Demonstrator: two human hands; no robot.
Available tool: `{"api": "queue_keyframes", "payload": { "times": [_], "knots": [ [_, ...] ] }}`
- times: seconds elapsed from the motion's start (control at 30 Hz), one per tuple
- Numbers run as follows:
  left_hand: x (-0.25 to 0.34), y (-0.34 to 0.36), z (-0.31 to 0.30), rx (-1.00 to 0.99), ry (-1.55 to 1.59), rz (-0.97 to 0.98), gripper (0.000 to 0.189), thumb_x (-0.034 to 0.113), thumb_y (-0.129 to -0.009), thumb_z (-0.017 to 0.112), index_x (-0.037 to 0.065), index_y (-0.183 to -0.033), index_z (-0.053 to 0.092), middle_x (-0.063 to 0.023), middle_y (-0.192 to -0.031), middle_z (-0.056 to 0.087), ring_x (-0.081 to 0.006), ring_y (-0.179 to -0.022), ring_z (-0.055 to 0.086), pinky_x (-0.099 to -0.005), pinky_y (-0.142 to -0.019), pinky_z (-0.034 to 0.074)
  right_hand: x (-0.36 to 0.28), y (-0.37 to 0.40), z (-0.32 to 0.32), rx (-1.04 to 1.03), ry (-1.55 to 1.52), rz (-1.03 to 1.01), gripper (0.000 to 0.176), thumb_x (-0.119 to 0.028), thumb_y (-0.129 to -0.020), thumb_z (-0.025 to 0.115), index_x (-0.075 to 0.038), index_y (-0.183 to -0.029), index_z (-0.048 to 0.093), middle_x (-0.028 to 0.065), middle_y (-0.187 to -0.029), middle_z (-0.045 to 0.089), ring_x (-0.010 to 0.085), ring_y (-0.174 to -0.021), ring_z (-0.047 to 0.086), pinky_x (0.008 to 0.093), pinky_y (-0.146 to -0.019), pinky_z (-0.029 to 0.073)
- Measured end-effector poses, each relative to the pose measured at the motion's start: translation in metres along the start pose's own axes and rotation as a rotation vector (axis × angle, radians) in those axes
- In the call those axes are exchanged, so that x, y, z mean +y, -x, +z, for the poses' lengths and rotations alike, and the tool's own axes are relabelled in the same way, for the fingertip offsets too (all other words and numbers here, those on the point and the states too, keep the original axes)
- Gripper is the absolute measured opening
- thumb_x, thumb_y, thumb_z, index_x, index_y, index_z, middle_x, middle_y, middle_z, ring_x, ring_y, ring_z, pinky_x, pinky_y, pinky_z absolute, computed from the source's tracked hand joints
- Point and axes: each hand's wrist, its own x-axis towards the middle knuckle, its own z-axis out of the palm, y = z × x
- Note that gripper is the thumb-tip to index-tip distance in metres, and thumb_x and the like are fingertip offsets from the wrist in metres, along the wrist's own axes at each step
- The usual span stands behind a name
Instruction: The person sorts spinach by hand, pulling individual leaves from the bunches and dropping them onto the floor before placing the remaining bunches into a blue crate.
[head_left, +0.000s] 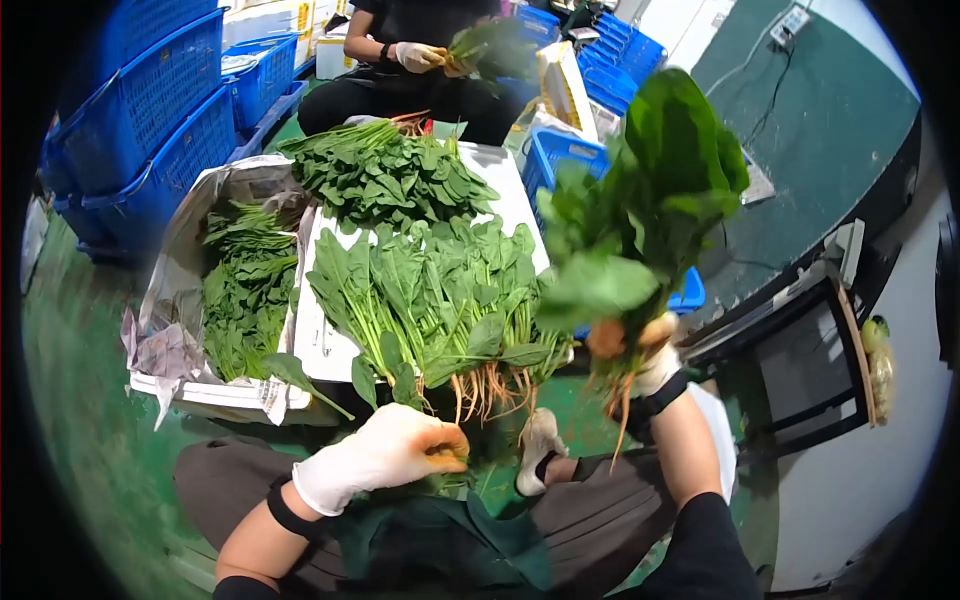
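Observation:
My right hand (657,368), in a white glove with orange-stained fingers, is wrapped round the stems of a bunch of spinach (668,170). The bunch stands upright with its leaves up, and pinkish roots hang below the fist. Low in front of my lap is my gloved left hand (395,452), its fingers curled closed. Whatever they hold is hidden, though some green shows just beneath. Between and beyond my hands, a pile of loose spinach (440,290) lies on a white foam board (335,355), roots toward me. Farther back sits a second spinach pile (395,180).
At the left stands a paper-lined white foam box (215,393) with spinach inside. Blue crates (150,130) are stacked behind it. Opposite me, a seated person (420,60) holds greens in gloved hands. Another blue crate (565,150) is right of the board; a dark metal frame (810,370) stands farther right.

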Motion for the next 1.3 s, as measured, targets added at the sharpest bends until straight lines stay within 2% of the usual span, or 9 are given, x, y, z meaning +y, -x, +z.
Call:
{"api": "queue_keyframes", "payload": {
  "times": [0.1, 0.2, 0.23, 0.33, 0.6, 0.73, 0.8, 0.87, 1.3],
  "knots": [
    [-0.007, 0.004, 0.015, -0.011, -0.146, -0.013, 0.036, 0.02, -0.075, 0.066, 0.013, -0.109, 0.058, -0.008, -0.088, 0.063, -0.0257, -0.077, 0.062, -0.0323, -0.066, 0.05, -0.051, 0.005, 0.001, 0.401, 0.416, -0.2, 0.034, -0.028, -0.057, 0.061, -0.001, -0.074, 0.05, 0.0094, -0.057, 0.047, 0.0213, -0.05, 0.045, 0.0313, -0.045, 0.035],
    [-0.001, 0.003, 0.012, -0.08, -0.129, -0.098, 0.036, 0.022, -0.076, 0.068, 0.013, -0.109, 0.06, -0.008, -0.084, 0.064, -0.0247, -0.072, 0.062, -0.0307, -0.064, 0.049, -0.103, 0.019, -0.021, 0.669, 0.507, -0.264, 0.058, -0.02, -0.07, 0.054, 0.003, -0.122, 0.042, 0.0056, -0.086, 0.051, 0.016, -0.073, 0.048, 0.0298, -0.068, 0.04],
    [-0.001, 0.0, 0.009, -0.073, -0.122, -0.13, 0.035, 0.022, -0.075, 0.069, 0.013, -0.108, 0.061, -0.0075, -0.08, 0.064, -0.0231, -0.068, 0.062, -0.0294, -0.061, 0.049, -0.117, 0.02, -0.039, 0.842, 0.523, -0.262, 0.028, -0.018, -0.073, 0.056, 0.002, -0.091, 0.058, 0.0096, -0.073, 0.06, 0.0206, -0.066, 0.058, 0.0319, -0.063, 0.048],
    [-0.008, -0.004, 0.011, -0.033, -0.011, -0.158, 0.032, 0.026, -0.078, 0.066, 0.015, -0.107, 0.061, -0.0054, -0.08, 0.065, -0.0226, -0.07, 0.064, -0.0286, -0.06, 0.051, -0.15, 0.009, -0.091, 1.109, 0.896, -0.268, 0.016, -0.013, -0.072, 0.063, 0.002, -0.076, 0.062, 0.0101, -0.071, 0.062, 0.0159, -0.059, 0.059, 0.0259, -0.053, 0.046],
    [-0.034, -0.013, 0.026, 0.079, 0.213, -0.15, 0.021, 0.015, -0.075, 0.071, 0.007, -0.094, 0.066, -0.0043, -0.077, 0.066, -0.0165, -0.062, 0.064, -0.0251, -0.055, 0.051, -0.144, -0.053, -0.212, 1.352, 1.46, -0.507, 0.029, -0.017, -0.064, 0.071, 0.003, -0.083, 0.064, 0.0098, -0.077, 0.065, 0.0202, -0.066, 0.061, 0.0309, -0.063, 0.047],
    [-0.044, -0.014, 0.021, 0.061, 0.223, -0.199, 0.02, 0.014, -0.075, 0.07, 0.008, -0.093, 0.067, -0.0056, -0.077, 0.066, -0.017, -0.064, 0.064, -0.0254, -0.057, 0.052, -0.087, -0.046, -0.278, 1.406, 1.624, -0.03, 0.049, -0.03, -0.06, 0.074, 0.003, -0.095, 0.063, 0.0165, -0.089, 0.066, 0.0268, -0.078, 0.064, 0.0331, -0.071, 0.049],
    [-0.045, -0.014, 0.019, 0.086, 0.22, -0.203, 0.02, 0.015, -0.074, 0.07, 0.008, -0.093, 0.067, -0.0061, -0.076, 0.066, -0.0181, -0.063, 0.064, -0.0257, -0.056, 0.051, -0.055, -0.044, -0.298, 1.296, 1.803, 0.763, 0.068, -0.036, -0.06, 0.074, 0.008, -0.108, 0.055, 0.0227, -0.102, 0.061, 0.0292, -0.088, 0.063, 0.0352, -0.074, 0.049],
    [-0.045, -0.015, 0.016, 0.113, 0.21, -0.191, 0.02, 0.016, -0.074, 0.071, 0.009, -0.092, 0.066, -0.0065, -0.074, 0.065, -0.0191, -0.062, 0.063, -0.0261, -0.055, 0.051, -0.039, -0.038, -0.279, 0.554, 1.868, 1.247, 0.079, -0.04, -0.06, 0.075, 0.01, -0.115, 0.049, 0.0243, -0.109, 0.058, 0.0294, -0.096, 0.06, 0.0355, -0.079, 0.049],
    [-0.027, 0.001, 0.008, 0.199, -0.042, -0.063, 0.022, 0.028, -0.072, 0.073, 0.01, -0.067, 0.061, -0.0058, -0.056, 0.056, -0.0228, -0.05, 0.057, -0.0299, -0.044, 0.044, -0.145, -0.072, -0.034, 0.388, 1.57, 0.593, 0.046, -0.025, -0.08, 0.067, 0.003, -0.114, 0.054, 0.0142, -0.104, 0.061, 0.0178, -0.096, 0.058, 0.0283, -0.083, 0.046]
  ]
}}
